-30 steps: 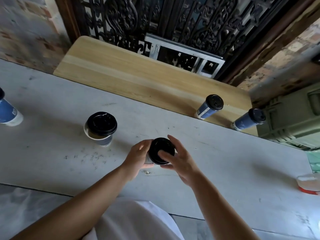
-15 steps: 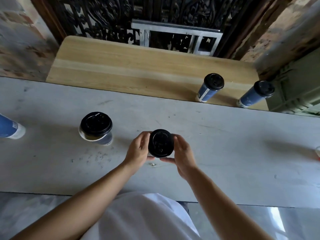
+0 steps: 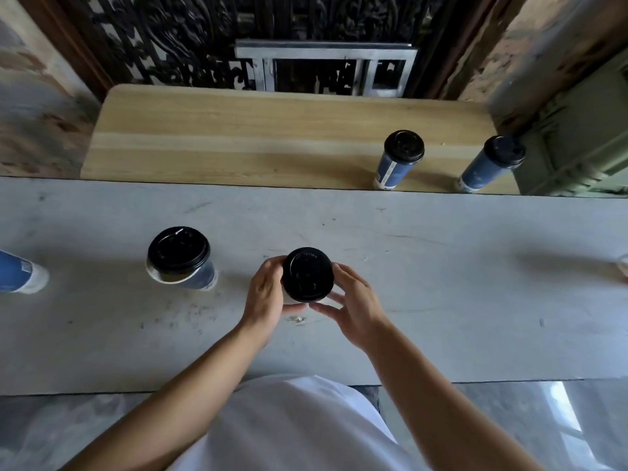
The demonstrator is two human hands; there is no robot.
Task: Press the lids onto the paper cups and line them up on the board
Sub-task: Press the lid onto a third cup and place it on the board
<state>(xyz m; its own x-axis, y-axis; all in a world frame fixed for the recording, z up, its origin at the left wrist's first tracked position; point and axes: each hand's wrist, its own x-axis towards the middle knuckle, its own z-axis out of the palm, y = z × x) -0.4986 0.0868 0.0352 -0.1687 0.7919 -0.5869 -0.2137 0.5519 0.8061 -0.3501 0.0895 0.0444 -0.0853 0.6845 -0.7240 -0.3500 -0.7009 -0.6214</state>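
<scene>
A paper cup with a black lid [image 3: 307, 275] stands on the grey table in front of me. My left hand [image 3: 266, 300] grips its left side, and my right hand [image 3: 353, 305] curls round its right side with thumb and fingers at the lid's rim. To the left stands a second blue cup with a black lid [image 3: 179, 256] sitting crooked on its rim. Two lidded blue cups [image 3: 399, 158] [image 3: 492, 164] stand at the right end of the wooden board [image 3: 238, 137]. At the left edge is another blue cup [image 3: 18, 273], its top out of view.
The grey table [image 3: 441, 283] runs across the view, with the board behind it. An ornate dark metal grille [image 3: 238, 39] and brick walls stand beyond. A green crate [image 3: 584, 137] sits at the right. A small object [image 3: 623, 266] shows at the right edge.
The camera has swung right, so the board now looks level. Both hands stay on the centre cup; my right hand's fingers have shifted from over the lid to its rim.
</scene>
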